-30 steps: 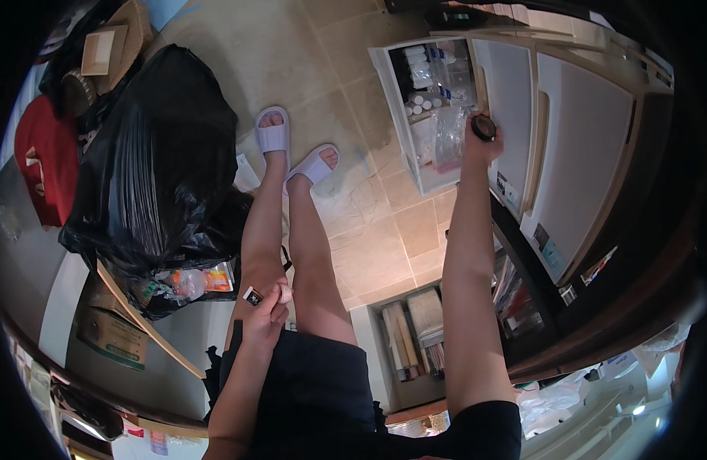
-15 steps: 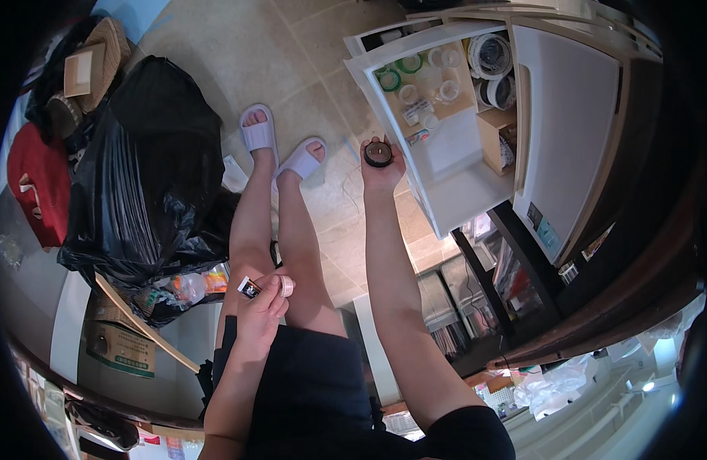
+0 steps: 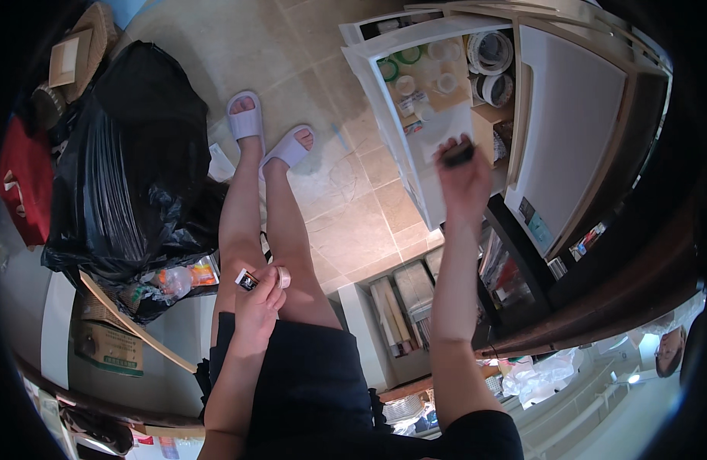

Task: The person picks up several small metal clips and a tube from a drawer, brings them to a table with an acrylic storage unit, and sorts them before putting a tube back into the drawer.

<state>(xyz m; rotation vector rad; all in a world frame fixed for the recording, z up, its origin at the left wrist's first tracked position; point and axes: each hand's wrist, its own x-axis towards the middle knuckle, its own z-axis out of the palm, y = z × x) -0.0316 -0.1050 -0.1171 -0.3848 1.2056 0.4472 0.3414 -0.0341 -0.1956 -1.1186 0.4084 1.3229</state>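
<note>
My right hand (image 3: pixel 468 186) is closed on a black tape roll (image 3: pixel 457 154), a little blurred, over the open white drawer (image 3: pixel 439 216). Inside that drawer sit green-rimmed and clear tape rolls (image 3: pixel 408 86) in a shallow tan tray, with larger white rolls (image 3: pixel 490 54) in the back corner. Lower down, above my lap, my left hand (image 3: pixel 258 308) closes round a small pale pink roll (image 3: pixel 283 277). A small black-and-white packet (image 3: pixel 247 280) sticks out from the same fingers.
A big black plastic bag (image 3: pixel 131 161) bulges at the left, near a red cloth item (image 3: pixel 24 184) and a cardboard box (image 3: pixel 108 349). To the drawer's right stands a white cabinet front (image 3: pixel 568 123). Dark shelving (image 3: pixel 522 253) lies below the drawer.
My right hand has moved right with the black tape roll, from outside the drawer's front to over its inside. The left hand keeps its hold; the whole view has shifted slightly.
</note>
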